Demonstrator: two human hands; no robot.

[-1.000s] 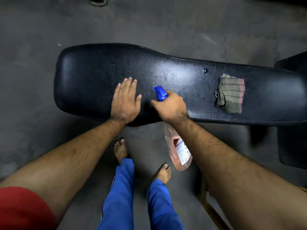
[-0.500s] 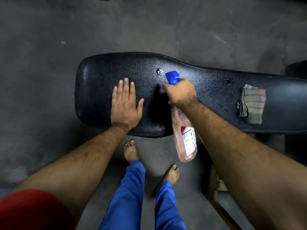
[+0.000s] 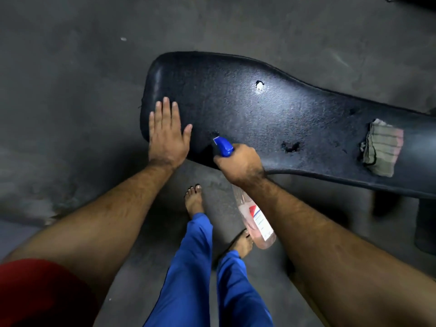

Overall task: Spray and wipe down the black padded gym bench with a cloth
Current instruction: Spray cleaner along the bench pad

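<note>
1. Resting flat, the left hand (image 3: 167,136) has straight, slightly spread fingers pressed on the bench pad (image 3: 271,119) near its rounded end; the forearm runs back toward the lower left.
2. Right hand (image 3: 240,165) curls round the neck of the spray bottle (image 3: 256,218), at the pad's near edge; the blue nozzle (image 3: 223,146) pokes out above the knuckles, over the pad, just right of the left thumb.
3. Bottle body hangs below the wrist, tilted, pink liquid inside, white label.
4. Folded striped cloth (image 3: 381,147) lies on the pad, well apart from both hands, to the right.
5. Two tears show in the padding.
6. Bare feet, blue trousers on grey floor (image 3: 70,90).
</note>
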